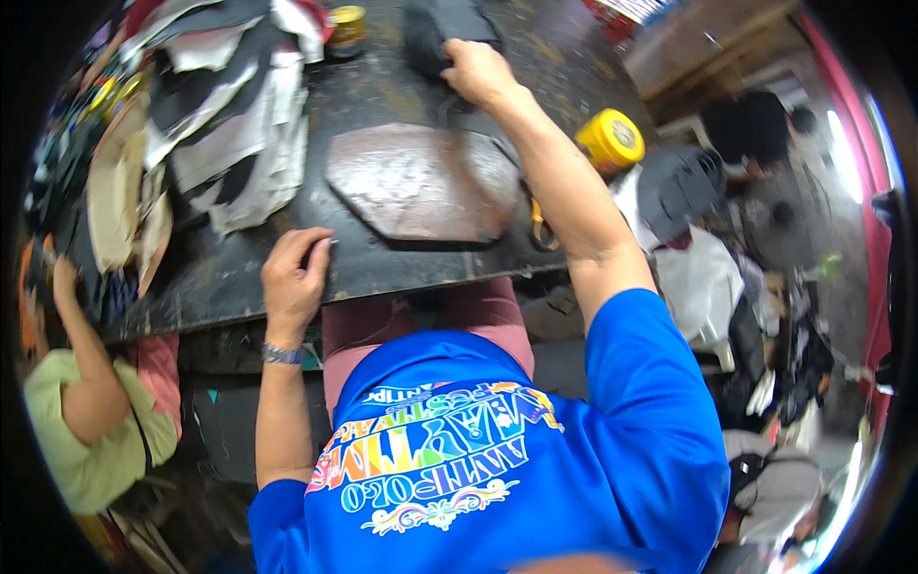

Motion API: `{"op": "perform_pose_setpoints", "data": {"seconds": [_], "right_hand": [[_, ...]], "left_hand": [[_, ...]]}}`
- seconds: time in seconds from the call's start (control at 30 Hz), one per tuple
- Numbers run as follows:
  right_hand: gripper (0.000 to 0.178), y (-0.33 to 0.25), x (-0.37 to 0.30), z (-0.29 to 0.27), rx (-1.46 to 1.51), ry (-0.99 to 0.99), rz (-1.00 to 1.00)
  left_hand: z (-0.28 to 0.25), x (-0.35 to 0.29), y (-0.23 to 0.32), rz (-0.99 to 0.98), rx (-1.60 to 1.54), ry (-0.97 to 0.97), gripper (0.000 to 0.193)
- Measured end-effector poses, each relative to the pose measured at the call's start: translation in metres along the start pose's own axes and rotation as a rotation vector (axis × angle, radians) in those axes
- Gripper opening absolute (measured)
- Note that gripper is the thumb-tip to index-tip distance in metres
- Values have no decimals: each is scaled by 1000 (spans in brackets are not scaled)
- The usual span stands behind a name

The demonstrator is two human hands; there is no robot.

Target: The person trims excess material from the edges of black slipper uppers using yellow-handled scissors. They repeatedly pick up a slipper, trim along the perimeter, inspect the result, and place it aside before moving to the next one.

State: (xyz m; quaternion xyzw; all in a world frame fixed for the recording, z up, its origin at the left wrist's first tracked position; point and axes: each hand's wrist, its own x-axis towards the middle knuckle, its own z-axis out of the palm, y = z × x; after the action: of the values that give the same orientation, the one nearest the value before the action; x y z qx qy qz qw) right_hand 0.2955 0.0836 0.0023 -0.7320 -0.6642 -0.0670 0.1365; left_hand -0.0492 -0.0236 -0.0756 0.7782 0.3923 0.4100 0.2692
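My right hand (478,73) reaches to the far side of the table, its fingers closed at the edge of a stack of dark grey material pieces (445,27). My left hand (295,273) rests at the table's near edge, fingers curled and thumb against the index finger; whatever may be between them is too small to make out. Between my hands lies a worn brown slab (411,187) with cut corners and a shiny, scuffed top. Beside its right end, under my right forearm, is a tool with yellow-orange handles (540,230), partly hidden.
A tall pile of grey and white cut pieces (239,124) stands on the table's left. A yellow-lidded tub (612,140) sits to the right, a smaller yellow-lidded jar (346,29) at the back. A co-worker's arm (91,340) is at far left. Dark pieces (677,191) lie at right.
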Motion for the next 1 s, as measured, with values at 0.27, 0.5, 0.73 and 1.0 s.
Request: {"op": "perform_pose_setpoints", "data": {"seconds": [0.27, 0.5, 0.73, 1.0], "right_hand": [[29, 120, -120, -116, -185, 438, 267], [54, 246, -173, -171, -460, 58, 975], [52, 264, -173, -155, -266, 174, 1139], [40, 272, -185, -185, -322, 408, 1017]], "left_hand": [[3, -1, 3, -9, 9, -38, 9], [7, -2, 3, 54, 124, -59, 9], [6, -5, 2, 102, 161, -56, 10], [5, -8, -5, 67, 2, -31, 10]]}}
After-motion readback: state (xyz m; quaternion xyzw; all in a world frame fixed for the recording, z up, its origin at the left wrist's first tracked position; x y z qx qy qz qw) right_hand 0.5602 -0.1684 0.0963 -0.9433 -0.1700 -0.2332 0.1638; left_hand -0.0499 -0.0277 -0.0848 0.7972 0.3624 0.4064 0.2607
